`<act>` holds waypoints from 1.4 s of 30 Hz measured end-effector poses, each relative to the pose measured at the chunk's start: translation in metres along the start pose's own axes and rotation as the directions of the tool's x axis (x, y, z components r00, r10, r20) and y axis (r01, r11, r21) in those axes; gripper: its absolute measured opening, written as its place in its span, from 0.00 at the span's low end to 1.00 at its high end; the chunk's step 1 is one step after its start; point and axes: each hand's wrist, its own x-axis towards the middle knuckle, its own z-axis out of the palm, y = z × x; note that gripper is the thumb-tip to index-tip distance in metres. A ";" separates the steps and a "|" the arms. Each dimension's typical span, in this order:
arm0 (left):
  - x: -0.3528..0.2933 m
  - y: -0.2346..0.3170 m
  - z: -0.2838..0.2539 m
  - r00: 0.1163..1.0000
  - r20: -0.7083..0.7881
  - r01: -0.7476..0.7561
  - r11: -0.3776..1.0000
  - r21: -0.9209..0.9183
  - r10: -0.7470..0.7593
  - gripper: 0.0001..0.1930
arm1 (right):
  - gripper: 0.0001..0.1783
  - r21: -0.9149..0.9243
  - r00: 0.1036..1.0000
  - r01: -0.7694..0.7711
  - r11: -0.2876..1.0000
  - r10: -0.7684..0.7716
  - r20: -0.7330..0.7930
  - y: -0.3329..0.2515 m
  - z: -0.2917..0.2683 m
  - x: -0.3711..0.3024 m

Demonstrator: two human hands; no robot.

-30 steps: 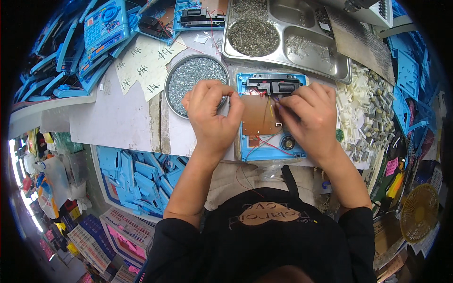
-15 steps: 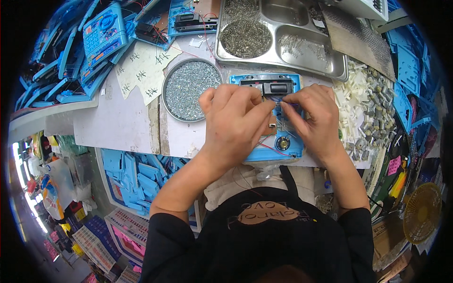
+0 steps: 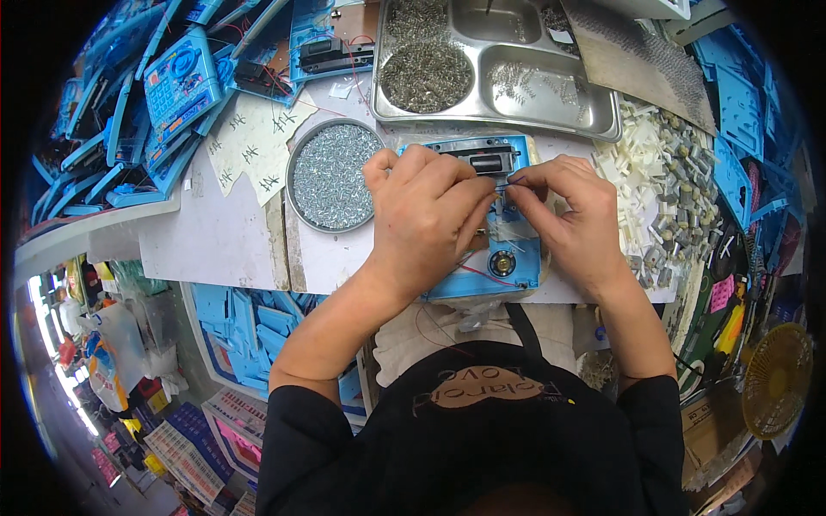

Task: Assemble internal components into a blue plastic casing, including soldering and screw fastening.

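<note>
A light-blue plastic toy casing [image 3: 472, 286] lies on the table in front of me, its inner side up. It carries a black part [image 3: 492, 162] near the far edge, a small round speaker [image 3: 502, 263] at the near right, and a red wire [image 3: 487, 273]. My left hand [image 3: 428, 215] reaches over the casing's left side, thumb and forefinger pinched; what they hold is hidden. My right hand [image 3: 572, 211] comes in from the right, pinching a thin dark wire [image 3: 510, 182] just below the black part. The fingertips of both hands nearly meet there.
A round tray of small screws [image 3: 334, 176] stands left of my hands. Beyond is a metal compartment tray [image 3: 551, 125] with springs and small metal parts. White and grey pieces [image 3: 662, 198] are heaped at right. Blue casings [image 3: 181, 82] pile up at far left; more blue parts fill a bin [image 3: 249, 331] below.
The whole view has shifted slightly, so the trays and casing sit a little further left. Both hands stay pinched over the same spot on the casing, fingertips slightly moved.
</note>
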 end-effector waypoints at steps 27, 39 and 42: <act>0.003 0.000 0.013 1.000 0.002 0.018 0.995 -0.099 -0.018 0.06 | 0.13 0.446 0.648 -0.407 0.798 0.596 -0.474 0.038 -0.120 -0.123; 0.011 0.010 0.013 0.998 0.051 -0.045 0.999 -0.025 0.046 0.08 | 0.09 0.759 0.250 -0.006 0.651 0.736 -0.630 0.101 -0.187 -0.169; 0.008 0.009 0.013 0.999 0.042 -0.020 1.000 -0.008 0.020 0.07 | 0.10 0.786 0.219 0.022 0.618 0.764 -0.607 0.092 -0.188 -0.191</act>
